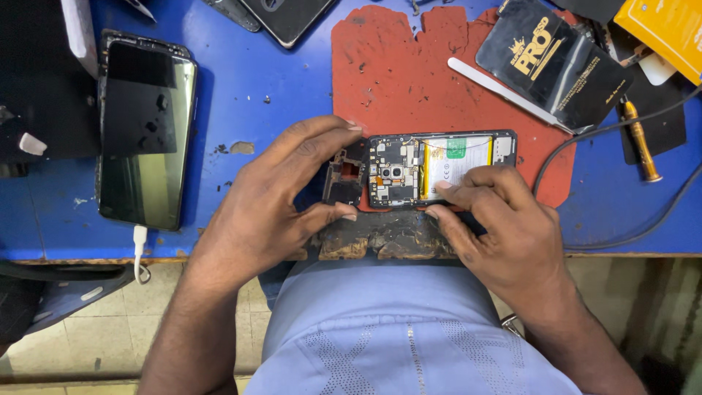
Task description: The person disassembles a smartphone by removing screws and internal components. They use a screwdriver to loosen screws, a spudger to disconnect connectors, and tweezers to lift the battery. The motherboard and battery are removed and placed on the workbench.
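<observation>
Left hand [274, 194] pinched a black inner cover plate [345, 174] just beside the opened phone [439, 167] on the red mat [409, 73]; right hand [504, 219] pressed fingertips on its lower edge; best lifted squarely, phone steadied.

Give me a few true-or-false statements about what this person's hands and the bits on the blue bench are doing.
1. The opened black phone with its white battery exposed lies on a red mat. True.
2. The left hand grips a small black plastic frame piece at the phone's end. True.
3. The right hand holds the orange-handled screwdriver. False: that screwdriver lies apart on the bench, and the right hand rests its fingers on the phone's near edge.
4. The large dark-screened phone at the far left has a white cable plugged in. True.
5. The flat white pry stick is wedged under the battery. False: it lies loose on the mat.
</observation>
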